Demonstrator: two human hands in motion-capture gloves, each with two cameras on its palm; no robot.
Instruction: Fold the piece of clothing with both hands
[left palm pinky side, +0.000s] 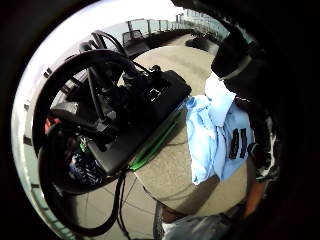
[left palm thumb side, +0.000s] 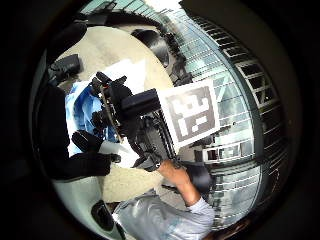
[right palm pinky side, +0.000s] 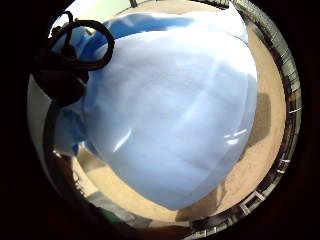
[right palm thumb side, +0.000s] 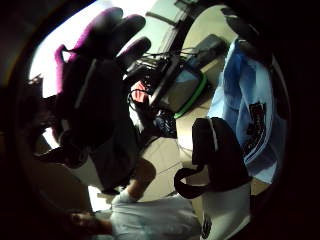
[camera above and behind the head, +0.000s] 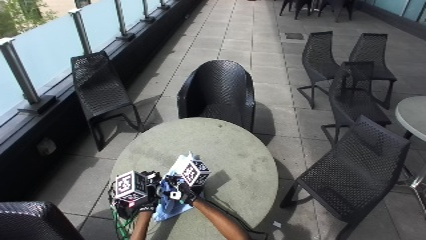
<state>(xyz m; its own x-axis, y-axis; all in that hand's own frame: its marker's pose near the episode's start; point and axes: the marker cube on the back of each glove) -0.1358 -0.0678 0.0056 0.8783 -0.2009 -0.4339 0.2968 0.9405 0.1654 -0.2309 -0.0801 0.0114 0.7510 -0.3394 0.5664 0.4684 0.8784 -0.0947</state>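
Observation:
The outside view shows a light blue garment (camera above and behind the head: 166, 211) with a black print (left palm pinky side: 239, 144), bunched at the near left edge of the round grey table (camera above and behind the head: 226, 150). My left hand (camera above and behind the head: 144, 204) and right hand (camera above and behind the head: 184, 193) are close together over it, each gripping the cloth. In the left little finger side view the garment (left palm pinky side: 215, 135) hangs off the tabletop from dark fingers above it. Pale blue cloth (right palm pinky side: 170, 115) fills the right little finger side view, close to that palm. The right thumb side view shows the printed part (right palm thumb side: 245, 105) beside a gloved finger.
A black device with a green edge (left palm pinky side: 145, 125) lies on the table just left of the garment. Black wicker chairs stand around the table: one behind it (camera above and behind the head: 216, 92), one at the left (camera above and behind the head: 100, 85), one at the right (camera above and behind the head: 353, 170). A glass railing runs along the left.

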